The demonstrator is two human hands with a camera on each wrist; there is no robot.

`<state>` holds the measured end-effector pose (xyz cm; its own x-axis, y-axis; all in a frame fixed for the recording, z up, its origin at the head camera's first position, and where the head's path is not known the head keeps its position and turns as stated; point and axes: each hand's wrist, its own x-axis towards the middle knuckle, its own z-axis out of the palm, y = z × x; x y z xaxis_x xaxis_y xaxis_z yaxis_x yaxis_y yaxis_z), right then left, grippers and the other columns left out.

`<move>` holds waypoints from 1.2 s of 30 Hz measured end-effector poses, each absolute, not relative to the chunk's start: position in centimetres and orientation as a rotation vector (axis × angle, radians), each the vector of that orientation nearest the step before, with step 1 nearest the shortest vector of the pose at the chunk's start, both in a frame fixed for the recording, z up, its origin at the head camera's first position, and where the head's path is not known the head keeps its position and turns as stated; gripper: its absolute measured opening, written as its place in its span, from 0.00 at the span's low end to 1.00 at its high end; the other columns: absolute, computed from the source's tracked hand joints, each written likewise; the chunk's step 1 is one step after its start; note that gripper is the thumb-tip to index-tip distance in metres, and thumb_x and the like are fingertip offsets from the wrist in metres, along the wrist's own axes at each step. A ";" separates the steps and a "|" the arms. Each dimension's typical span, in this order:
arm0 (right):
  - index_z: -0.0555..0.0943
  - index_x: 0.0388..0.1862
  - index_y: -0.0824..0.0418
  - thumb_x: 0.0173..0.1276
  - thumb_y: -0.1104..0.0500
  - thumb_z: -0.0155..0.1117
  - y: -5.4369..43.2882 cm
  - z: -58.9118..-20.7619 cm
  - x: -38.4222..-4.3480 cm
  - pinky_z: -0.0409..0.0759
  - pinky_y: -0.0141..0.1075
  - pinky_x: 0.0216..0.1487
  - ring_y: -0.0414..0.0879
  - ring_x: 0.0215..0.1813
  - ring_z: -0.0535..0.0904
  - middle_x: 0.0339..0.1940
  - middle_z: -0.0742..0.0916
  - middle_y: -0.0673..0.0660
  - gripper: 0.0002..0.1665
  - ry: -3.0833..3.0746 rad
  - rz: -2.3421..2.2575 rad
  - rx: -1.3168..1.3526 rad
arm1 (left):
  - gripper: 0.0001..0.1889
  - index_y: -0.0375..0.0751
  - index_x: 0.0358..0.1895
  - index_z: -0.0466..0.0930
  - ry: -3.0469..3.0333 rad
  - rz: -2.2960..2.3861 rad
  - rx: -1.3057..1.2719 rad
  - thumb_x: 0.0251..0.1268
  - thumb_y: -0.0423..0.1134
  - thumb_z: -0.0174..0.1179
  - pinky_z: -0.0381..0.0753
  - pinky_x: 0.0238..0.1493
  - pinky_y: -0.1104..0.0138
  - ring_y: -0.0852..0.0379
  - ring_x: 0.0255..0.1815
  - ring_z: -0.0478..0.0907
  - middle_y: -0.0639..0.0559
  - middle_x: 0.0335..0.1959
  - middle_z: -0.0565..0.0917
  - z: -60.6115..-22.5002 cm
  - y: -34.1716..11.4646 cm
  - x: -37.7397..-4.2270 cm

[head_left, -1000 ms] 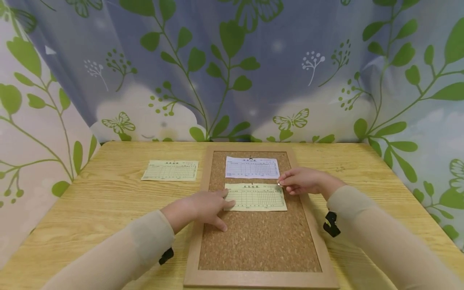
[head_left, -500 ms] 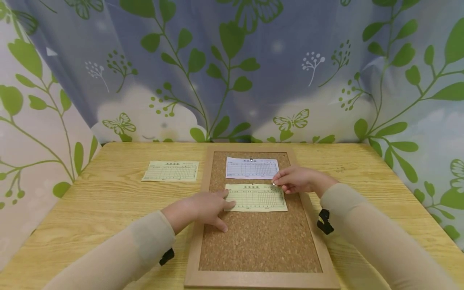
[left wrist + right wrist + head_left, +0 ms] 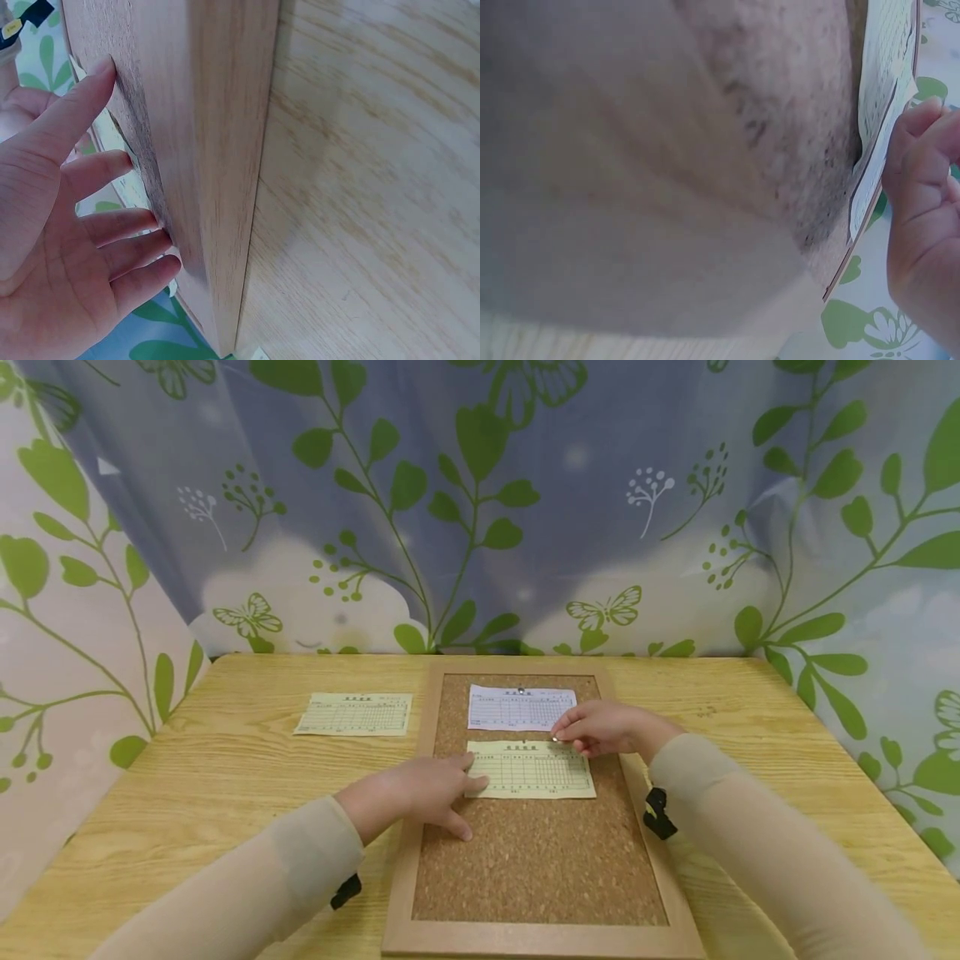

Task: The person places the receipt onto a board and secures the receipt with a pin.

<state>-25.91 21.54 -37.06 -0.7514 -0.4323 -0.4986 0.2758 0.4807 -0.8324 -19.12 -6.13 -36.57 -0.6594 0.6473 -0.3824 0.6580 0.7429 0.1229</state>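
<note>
In the head view, a framed cork board [image 3: 540,868] lies on the table. My left hand [image 3: 420,793] rests spread on its left side, fingertips on the left edge of a yellow printed slip [image 3: 532,772]. The left wrist view shows those fingers [image 3: 135,247] extended over the frame and cork. Between thumb and fingertips, my right hand [image 3: 607,727] pinches a small shiny thumbtack [image 3: 554,739] just above the slip's top edge. Farther up, a white-lilac printed slip [image 3: 510,712] has a silver thumbtack [image 3: 521,691] at its top middle. In the right wrist view the pinched tack cannot be made out.
A second yellow slip [image 3: 352,714] lies on the wooden table [image 3: 225,760], left of the board. The board's wooden frame [image 3: 540,939] stands raised around the cork. Behind the table hangs a leaf-patterned curtain [image 3: 570,543].
My right hand has moved left with the thumbtack, from the yellow slip's top right corner toward its top middle. The left hand has stayed in place.
</note>
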 end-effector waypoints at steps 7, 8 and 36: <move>0.72 0.49 0.72 0.73 0.65 0.49 20.9 -37.4 -26.3 0.72 0.28 0.26 0.37 0.22 0.69 0.24 0.75 0.52 0.12 2.028 -1.314 -0.101 | 0.39 0.51 0.69 0.64 2.542 -0.023 1.007 0.53 0.58 0.63 0.61 0.65 0.57 0.46 0.70 0.57 0.40 0.72 0.55 -36.6 -6.1 -19.1; 0.72 0.49 0.71 0.73 0.65 0.49 20.8 -37.3 -26.3 0.72 0.28 0.26 0.37 0.22 0.69 0.24 0.75 0.52 0.11 2.027 -1.314 -0.102 | 0.39 0.51 0.69 0.64 2.542 -0.021 1.007 0.52 0.58 0.63 0.61 0.65 0.58 0.46 0.69 0.57 0.40 0.72 0.56 -36.6 -6.1 -19.1; 0.74 0.49 0.70 0.71 0.65 0.51 18.5 -37.4 -27.3 0.72 0.28 0.25 0.37 0.21 0.68 0.24 0.76 0.52 0.11 2.054 -1.254 -0.086 | 0.39 0.50 0.68 0.65 2.538 -0.046 1.020 0.52 0.58 0.64 0.62 0.64 0.59 0.46 0.68 0.59 0.38 0.70 0.58 -36.6 -6.0 -19.3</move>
